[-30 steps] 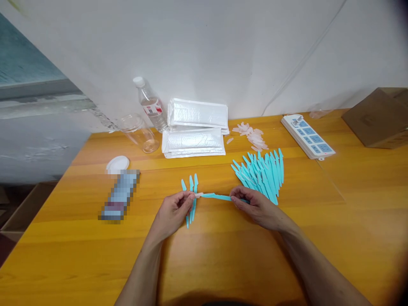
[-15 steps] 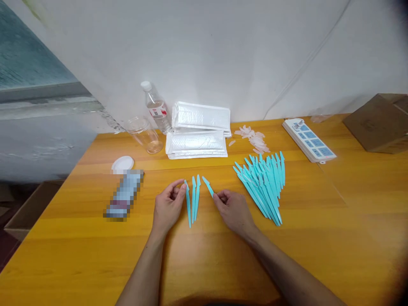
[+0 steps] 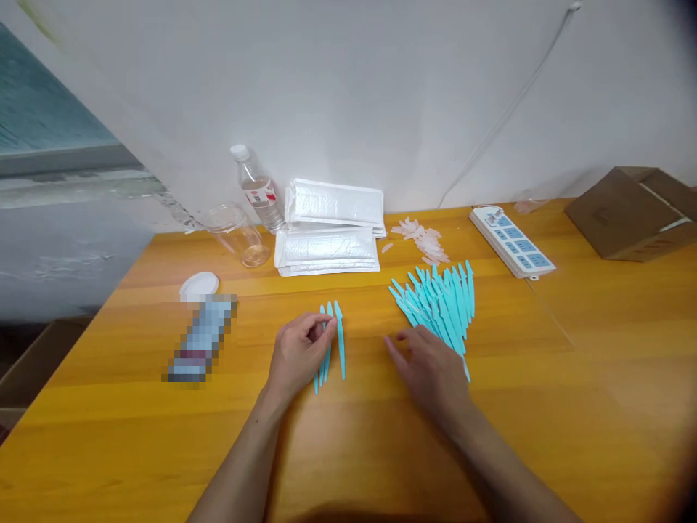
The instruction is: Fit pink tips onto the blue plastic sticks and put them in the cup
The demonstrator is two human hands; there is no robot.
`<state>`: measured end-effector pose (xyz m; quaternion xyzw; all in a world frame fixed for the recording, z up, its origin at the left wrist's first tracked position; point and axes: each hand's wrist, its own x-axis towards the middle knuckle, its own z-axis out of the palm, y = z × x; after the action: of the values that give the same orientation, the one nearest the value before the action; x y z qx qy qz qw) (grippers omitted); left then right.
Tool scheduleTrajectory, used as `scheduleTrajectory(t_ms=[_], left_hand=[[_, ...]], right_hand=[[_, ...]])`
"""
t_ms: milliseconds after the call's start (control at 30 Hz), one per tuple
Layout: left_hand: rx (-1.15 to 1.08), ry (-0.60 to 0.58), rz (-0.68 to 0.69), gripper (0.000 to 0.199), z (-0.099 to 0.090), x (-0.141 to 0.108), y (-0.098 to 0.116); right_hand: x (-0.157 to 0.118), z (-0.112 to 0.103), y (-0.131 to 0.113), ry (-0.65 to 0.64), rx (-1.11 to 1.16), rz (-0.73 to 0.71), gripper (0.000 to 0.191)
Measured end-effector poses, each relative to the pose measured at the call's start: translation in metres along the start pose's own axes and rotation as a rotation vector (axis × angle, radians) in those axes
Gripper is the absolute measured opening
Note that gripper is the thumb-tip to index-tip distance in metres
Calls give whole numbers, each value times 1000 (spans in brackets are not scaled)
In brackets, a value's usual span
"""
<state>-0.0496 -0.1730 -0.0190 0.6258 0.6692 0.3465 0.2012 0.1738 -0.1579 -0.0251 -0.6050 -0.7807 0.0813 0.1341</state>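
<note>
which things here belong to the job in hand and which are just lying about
Seem part of the job:
- left hand, at the small row of turquoise sticks
- right hand, by the larger turquoise pile
- pale slips, probably

Likely just lying about:
- bottle, clear jar, white lid
- pixelated object
- power strip
- cardboard box

Unsure: padded envelopes

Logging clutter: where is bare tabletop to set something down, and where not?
Free: the table right of the right hand, nearer than the power strip; also left of the left hand, nearer than the pixelated item. Crowded: the back around jar, bottle and mailers, and the teal pile.
</note>
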Motion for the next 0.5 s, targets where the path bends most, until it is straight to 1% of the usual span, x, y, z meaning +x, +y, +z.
scheduleTrajectory(t_ms=[33,67,133,167,200,267,333,400,500], left_hand=[[28,-19,69,27,4,12,9],[57,-45,135,26,10,26,17],[140,-118,226,24,28,63,33],[193,-159,245,25,39,83,40],[253,-198,248,26,50,104,47],[331,-238,248,27,73,143,57],[385,-266,241,26,94,177,65],[437,-309,222,26,111,201,72],[475,-377,191,37,125,220,81]], right_hand=[[-3,-2,14,76,-57,31,28],[-6,-3,25,104,-111,49,28],[-7,-4,41,96,-174,49,26],[-7,-4,45,78,-180,43,25],[-6,-3,46,66,-170,38,25],[-3,-2,47,70,-119,43,24],[0,0,47,75,-48,65,23],[2,1,48,60,7,101,22],[5,-1,51,15,20,163,21]])
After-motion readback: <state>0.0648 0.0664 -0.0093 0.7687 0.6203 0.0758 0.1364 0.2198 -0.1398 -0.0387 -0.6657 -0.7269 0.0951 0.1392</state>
